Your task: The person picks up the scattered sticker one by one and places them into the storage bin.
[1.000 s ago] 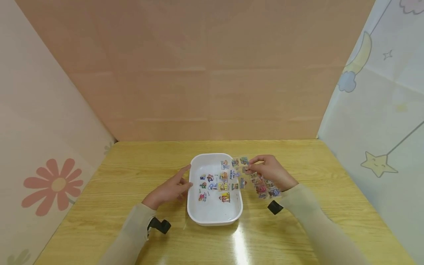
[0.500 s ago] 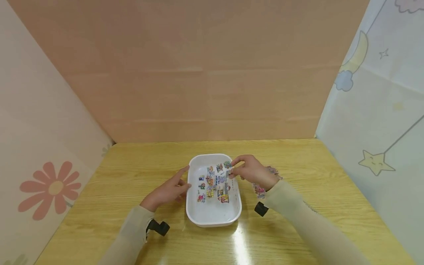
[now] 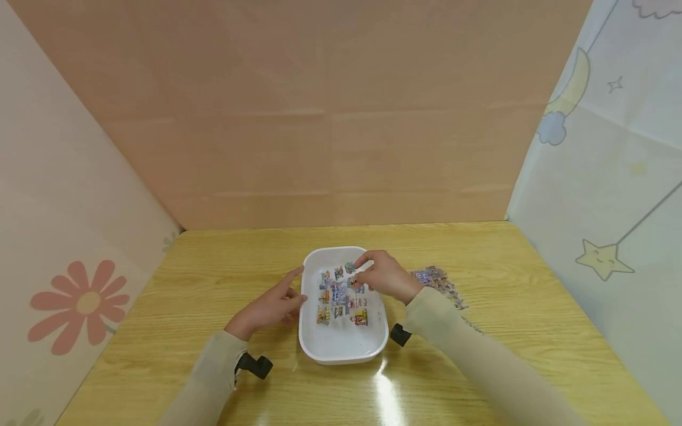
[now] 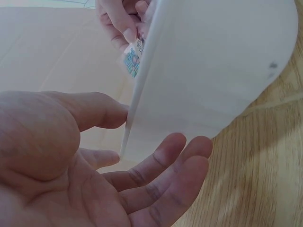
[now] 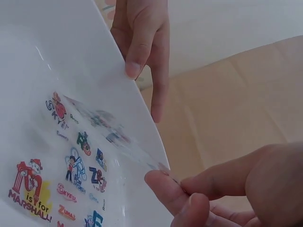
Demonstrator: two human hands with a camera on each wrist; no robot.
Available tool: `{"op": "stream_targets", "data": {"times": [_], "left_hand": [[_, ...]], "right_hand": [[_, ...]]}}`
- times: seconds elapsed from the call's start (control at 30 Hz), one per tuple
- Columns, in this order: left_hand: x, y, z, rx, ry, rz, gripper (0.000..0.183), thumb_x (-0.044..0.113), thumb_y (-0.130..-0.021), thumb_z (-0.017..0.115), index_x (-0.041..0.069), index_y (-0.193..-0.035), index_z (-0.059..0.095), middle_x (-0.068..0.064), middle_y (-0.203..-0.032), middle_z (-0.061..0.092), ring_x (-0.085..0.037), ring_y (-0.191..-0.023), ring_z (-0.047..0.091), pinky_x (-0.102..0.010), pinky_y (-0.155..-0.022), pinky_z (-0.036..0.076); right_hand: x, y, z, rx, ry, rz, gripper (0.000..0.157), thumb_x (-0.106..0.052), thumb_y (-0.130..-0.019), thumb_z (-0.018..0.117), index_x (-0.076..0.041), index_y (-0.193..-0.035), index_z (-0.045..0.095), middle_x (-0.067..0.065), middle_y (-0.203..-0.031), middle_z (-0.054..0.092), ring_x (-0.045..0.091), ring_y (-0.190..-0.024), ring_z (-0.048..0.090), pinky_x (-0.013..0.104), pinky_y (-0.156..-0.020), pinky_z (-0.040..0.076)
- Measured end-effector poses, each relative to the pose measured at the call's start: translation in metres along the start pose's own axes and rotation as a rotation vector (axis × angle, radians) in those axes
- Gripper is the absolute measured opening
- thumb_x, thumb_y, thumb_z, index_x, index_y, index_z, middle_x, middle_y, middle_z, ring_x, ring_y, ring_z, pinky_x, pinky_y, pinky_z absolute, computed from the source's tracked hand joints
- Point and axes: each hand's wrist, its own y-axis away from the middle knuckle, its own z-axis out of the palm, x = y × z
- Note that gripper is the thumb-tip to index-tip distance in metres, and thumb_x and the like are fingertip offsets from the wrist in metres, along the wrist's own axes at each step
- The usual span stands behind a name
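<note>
We are looking down at a wooden table [image 3: 229,254], its yellow-brown grain running from side to side. Behind it, a peach-brown wall [image 3: 319,154] is rising out of view, and faint creases are crossing it. On our left, a pale wall [image 3: 64,148] is slanting in towards the table's far corner, showing a large pink flower [image 3: 87,303] with a tan middle. On our right, a whitish wall [image 3: 650,183] is carrying a yellow moon [image 3: 579,77], a blue cloud [image 3: 552,128] and a smiling star [image 3: 604,260] hanging from a drawn line. Near us, a bright streak of light [image 3: 387,396] is shining on the tabletop.
</note>
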Motion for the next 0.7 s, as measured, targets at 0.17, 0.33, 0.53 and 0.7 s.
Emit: {"op": "stream_targets", "data": {"times": [0.17, 0.33, 0.53, 0.7], "left_hand": [[0.0, 0.0, 0.0, 0.005, -0.005, -0.002, 0.072, 0.022, -0.104, 0.054, 0.019, -0.162, 0.011, -0.017, -0.11, 0.063, -0.026, -0.086, 0.067, -0.044, -0.076, 0.058], [0.001, 0.001, 0.0, 0.003, -0.009, 0.005, 0.072, 0.023, -0.104, 0.054, 0.019, -0.162, 0.012, -0.016, -0.109, 0.062, -0.026, -0.087, 0.067, -0.045, -0.077, 0.058], [0.002, 0.001, 0.0, 0.009, -0.014, 0.007, 0.072, 0.021, -0.104, 0.054, 0.018, -0.162, 0.012, -0.016, -0.107, 0.063, -0.027, -0.087, 0.067, -0.045, -0.076, 0.057], [0.001, 0.0, 0.0, 0.009, -0.013, 0.009, 0.072, 0.021, -0.104, 0.054, 0.018, -0.162, 0.012, -0.015, -0.107, 0.062, -0.027, -0.088, 0.067, -0.044, -0.076, 0.057]], "right_hand": [[0.0, -0.001, 0.005, 0.02, 0.057, -0.003, 0.023, -0.012, -0.092, 0.066, -0.005, -0.114, 0.063, 0.009, -0.083, 0.074, 0.032, -0.075, 0.064, 0.032, -0.058, 0.047], [-0.001, 0.0, 0.012, 0.017, 0.153, -0.006, 0.023, -0.011, -0.093, 0.067, -0.004, -0.115, 0.063, 0.004, -0.082, 0.072, 0.03, -0.081, 0.069, 0.031, -0.058, 0.049], [-0.005, 0.001, 0.017, 0.041, 0.312, -0.021, 0.032, -0.017, -0.093, 0.068, 0.002, -0.119, 0.064, 0.011, -0.098, 0.071, 0.019, -0.073, 0.065, 0.032, -0.062, 0.054], [-0.007, 0.002, 0.021, 0.062, 0.371, -0.005, 0.04, -0.023, -0.093, 0.067, 0.005, -0.121, 0.064, 0.014, -0.099, 0.068, 0.015, -0.064, 0.061, 0.03, -0.055, 0.053]]}}
